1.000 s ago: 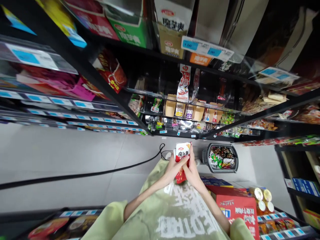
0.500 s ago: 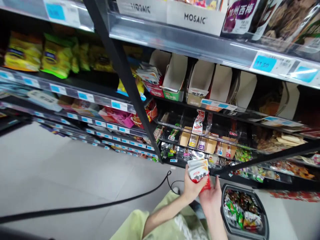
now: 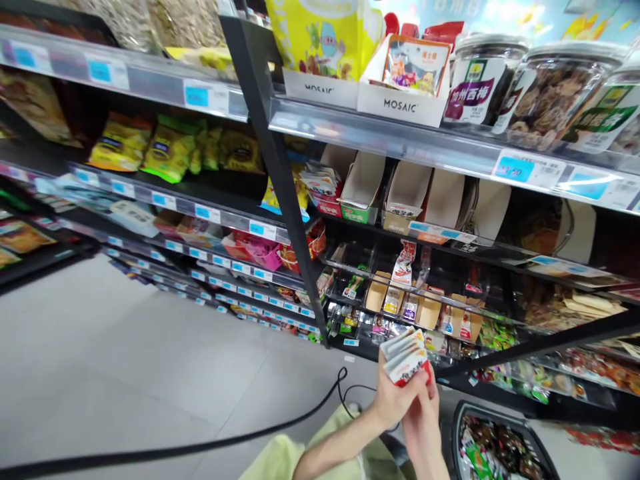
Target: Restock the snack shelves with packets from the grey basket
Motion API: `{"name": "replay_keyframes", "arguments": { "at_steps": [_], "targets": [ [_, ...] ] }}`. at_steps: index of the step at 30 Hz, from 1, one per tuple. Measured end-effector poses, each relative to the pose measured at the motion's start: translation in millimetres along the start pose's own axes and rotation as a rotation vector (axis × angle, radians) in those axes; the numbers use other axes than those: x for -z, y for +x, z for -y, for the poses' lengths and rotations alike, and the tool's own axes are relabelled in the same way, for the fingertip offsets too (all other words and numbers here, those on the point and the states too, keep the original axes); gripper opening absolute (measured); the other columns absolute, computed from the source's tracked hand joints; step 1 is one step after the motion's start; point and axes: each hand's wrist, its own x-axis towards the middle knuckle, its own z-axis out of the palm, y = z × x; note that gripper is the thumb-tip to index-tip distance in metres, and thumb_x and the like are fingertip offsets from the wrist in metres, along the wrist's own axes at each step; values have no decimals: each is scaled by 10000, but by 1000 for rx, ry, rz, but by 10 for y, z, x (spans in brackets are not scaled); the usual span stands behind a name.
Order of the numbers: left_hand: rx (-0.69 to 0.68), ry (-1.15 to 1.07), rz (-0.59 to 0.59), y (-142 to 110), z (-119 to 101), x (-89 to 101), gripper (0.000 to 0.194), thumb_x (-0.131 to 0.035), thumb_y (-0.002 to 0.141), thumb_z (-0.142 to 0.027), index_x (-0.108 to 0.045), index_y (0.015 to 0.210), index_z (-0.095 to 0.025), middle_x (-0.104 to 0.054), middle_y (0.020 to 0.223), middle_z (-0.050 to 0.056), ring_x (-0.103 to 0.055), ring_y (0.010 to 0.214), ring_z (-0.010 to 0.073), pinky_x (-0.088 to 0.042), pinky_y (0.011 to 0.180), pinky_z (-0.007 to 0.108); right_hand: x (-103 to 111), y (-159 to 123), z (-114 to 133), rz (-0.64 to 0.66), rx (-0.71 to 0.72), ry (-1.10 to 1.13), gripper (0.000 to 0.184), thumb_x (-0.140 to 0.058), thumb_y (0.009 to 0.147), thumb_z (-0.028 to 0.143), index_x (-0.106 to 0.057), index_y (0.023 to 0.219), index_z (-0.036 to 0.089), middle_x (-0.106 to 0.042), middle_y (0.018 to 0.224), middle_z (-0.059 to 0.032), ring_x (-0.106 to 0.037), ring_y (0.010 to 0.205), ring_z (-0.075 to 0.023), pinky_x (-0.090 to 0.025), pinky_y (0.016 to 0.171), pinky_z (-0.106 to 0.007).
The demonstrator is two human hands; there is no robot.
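From my remote head camera, left hand (image 3: 391,401) and right hand (image 3: 424,413) clamp at least three fanned packets (image 3: 406,361) toward five o'clock; one basket (image 3: 457,437) sits on grey floor (image 3: 200,373) at four; price-tagged shelves (image 3: 345,127) curve from nine to three.

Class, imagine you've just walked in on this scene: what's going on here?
A person stands before stocked shelves, with a small fanned stack of white-and-red packets in their left hand. The right hand is close up against it, though its grip is hard to make out. On the floor to the right, a dark basket holds wrapped snacks; the packets are in hand, outside it.
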Motion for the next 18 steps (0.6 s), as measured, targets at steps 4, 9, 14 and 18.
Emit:
{"name": "replay_keyframes", "arguments": {
  "at_steps": [4, 9, 14, 18],
  "targets": [
    [-32, -1, 438, 212, -206, 134, 734, -917, 657, -538, -671, 1247, -177, -738, 1193, 157, -689, 1190, 358, -502, 1123, 507, 9, 49, 34, -49, -10, 23, 570, -910, 700, 437, -722, 1218, 292, -786, 1204, -40, -745, 1049, -226, -605, 907, -354],
    [187, -180, 405, 286, -51, 213, 875, -876, 674, -630, -587, 1377, -196, -745, 1127, 128, -729, 1051, 327, -577, 1002, 501, -121, -29, 54, -72, -193, 157, 472, -941, 645, 381, -761, 1059, 243, -813, 1089, -21, -756, 995, -208, -622, 891, -318],
    [186, -193, 344, 204, 66, 270, 760, -787, 806, -534, -515, 1453, -244, -743, 1064, 80, -737, 981, 282, -601, 964, 476, -189, -122, 80, -44, -254, 236, 384, -933, 689, 335, -767, 1019, 230, -823, 1055, -15, -768, 957, -181, -633, 878, -281],
    [155, -128, 392, 222, -47, 278, 821, -808, 770, -551, -493, 1459, -235, -737, 1111, 104, -732, 1036, 317, -594, 988, 505, -188, -161, 101, -27, -306, 262, 329, -937, 686, 305, -766, 958, 234, -830, 1013, -11, -778, 908, -176, -648, 847, -285]
  ]
}}
